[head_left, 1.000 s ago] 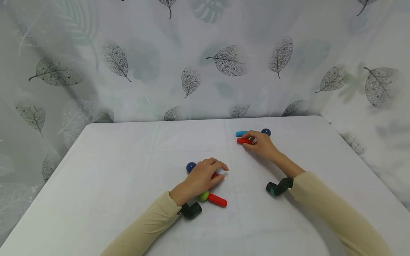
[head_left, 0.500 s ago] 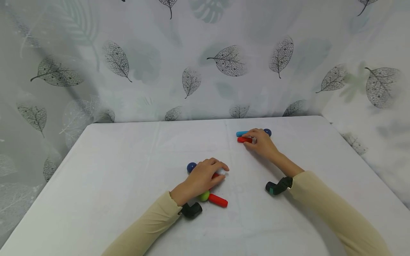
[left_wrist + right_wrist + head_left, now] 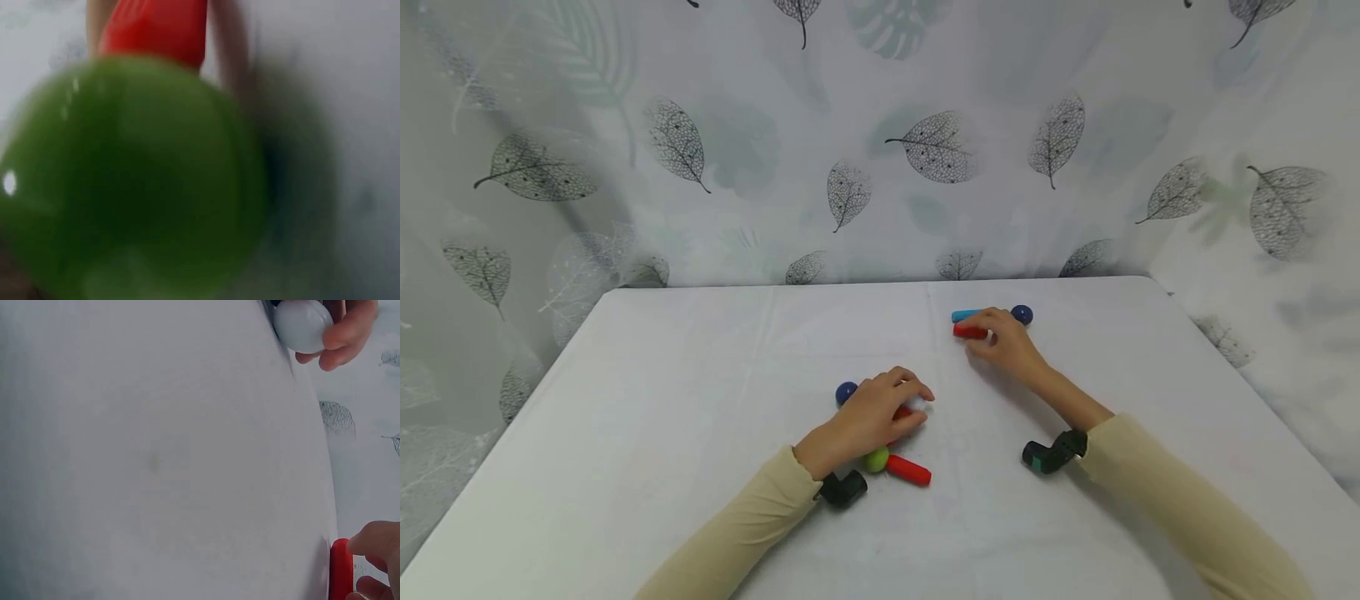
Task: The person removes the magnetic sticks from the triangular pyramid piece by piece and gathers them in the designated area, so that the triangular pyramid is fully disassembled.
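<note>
Red handle: lay pinched at the tips of the right hand, seemed light, stiff, rather slippery, and best taken around its middle, with left hand curled around white ball.

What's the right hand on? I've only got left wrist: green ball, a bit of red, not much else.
Observer: The right hand has finger and thumb at a red rod; head view shows it.
Operator: Copy. Anything lying next to that rod?
Observer: Yes, a light-blue rod just beyond it, partly hidden by the hand.
Operator: And the left hand, what's at its fingertips?
Observer: A white ball; right wrist view shows the fingers touching it.
</note>
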Available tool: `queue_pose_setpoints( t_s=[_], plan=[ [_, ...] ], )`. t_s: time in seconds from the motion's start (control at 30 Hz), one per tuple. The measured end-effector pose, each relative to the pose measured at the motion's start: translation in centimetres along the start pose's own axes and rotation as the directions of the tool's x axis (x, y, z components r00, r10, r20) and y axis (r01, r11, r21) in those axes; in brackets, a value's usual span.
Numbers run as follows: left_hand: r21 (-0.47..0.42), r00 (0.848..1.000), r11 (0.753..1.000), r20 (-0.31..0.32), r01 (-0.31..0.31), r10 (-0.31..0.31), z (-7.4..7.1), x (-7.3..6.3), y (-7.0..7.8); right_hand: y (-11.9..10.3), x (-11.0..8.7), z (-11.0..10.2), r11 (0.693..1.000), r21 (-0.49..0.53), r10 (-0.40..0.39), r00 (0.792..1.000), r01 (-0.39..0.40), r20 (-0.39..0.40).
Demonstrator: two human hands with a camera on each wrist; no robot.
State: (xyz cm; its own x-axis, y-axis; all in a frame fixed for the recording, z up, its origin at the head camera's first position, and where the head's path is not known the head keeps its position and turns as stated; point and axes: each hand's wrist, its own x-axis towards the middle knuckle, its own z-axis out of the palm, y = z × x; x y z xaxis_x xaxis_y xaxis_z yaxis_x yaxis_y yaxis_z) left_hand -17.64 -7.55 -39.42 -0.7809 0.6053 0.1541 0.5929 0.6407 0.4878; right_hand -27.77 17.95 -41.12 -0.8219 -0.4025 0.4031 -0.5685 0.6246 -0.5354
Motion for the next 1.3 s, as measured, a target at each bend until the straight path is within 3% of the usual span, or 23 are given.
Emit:
queue_pose_setpoints(
  t_s=[0.27, 0.43, 0.63, 0.77, 0.9, 1.07, 1.2, 1.3],
  plan=[
    [-0.047, 0.989, 0.988, 0.013, -0.146, 0.147, -1.1, 0.0, -0.8, -1.4, -0.9, -0.1, 0.999, 0.046, 0.002, 0.998, -0.005, 0.061],
    [-0.079, 0.984, 0.981, 0.014, -0.176, 0.178, -1.8, 0.0, -1.1, -2.4, -1.9, 0.0, 0.995, 0.096, -0.021, 0.997, 0.014, 0.068],
    [-0.162, 0.994, 0.982, 0.033, -0.102, 0.108, -3.1, -0.1, -1.6, -3.2, -3.0, 0.3, 0.983, 0.163, -0.104, 0.991, 0.09, 0.079],
    [-0.255, 0.99, 0.964, 0.091, -0.08, 0.106, -3.8, -0.2, -2.3, -3.8, -3.6, 0.4, 0.971, 0.202, -0.149, 0.984, 0.128, 0.093],
    [-0.339, 0.973, 0.939, 0.191, -0.062, 0.133, -4.1, -0.3, -3.2, -4.3, -4.1, 0.5, 0.959, 0.236, -0.185, 0.977, 0.155, 0.107],
    [-0.34, 0.942, 0.94, 0.305, -0.027, 0.138, -4.0, -0.6, -4.3, -4.8, -4.6, 0.5, 0.943, 0.28, -0.22, 0.968, 0.178, 0.125],
    [-0.338, 0.928, 0.941, 0.351, -0.001, 0.127, -3.8, -0.8, -4.8, -5.1, -4.8, 0.5, 0.94, 0.299, -0.216, 0.966, 0.166, 0.141],
    [-0.323, 0.928, 0.946, 0.352, 0.002, 0.119, -3.8, -0.8, -4.9, -5.3, -4.9, 0.4, 0.94, 0.312, -0.195, 0.967, 0.137, 0.162]
  ],
)
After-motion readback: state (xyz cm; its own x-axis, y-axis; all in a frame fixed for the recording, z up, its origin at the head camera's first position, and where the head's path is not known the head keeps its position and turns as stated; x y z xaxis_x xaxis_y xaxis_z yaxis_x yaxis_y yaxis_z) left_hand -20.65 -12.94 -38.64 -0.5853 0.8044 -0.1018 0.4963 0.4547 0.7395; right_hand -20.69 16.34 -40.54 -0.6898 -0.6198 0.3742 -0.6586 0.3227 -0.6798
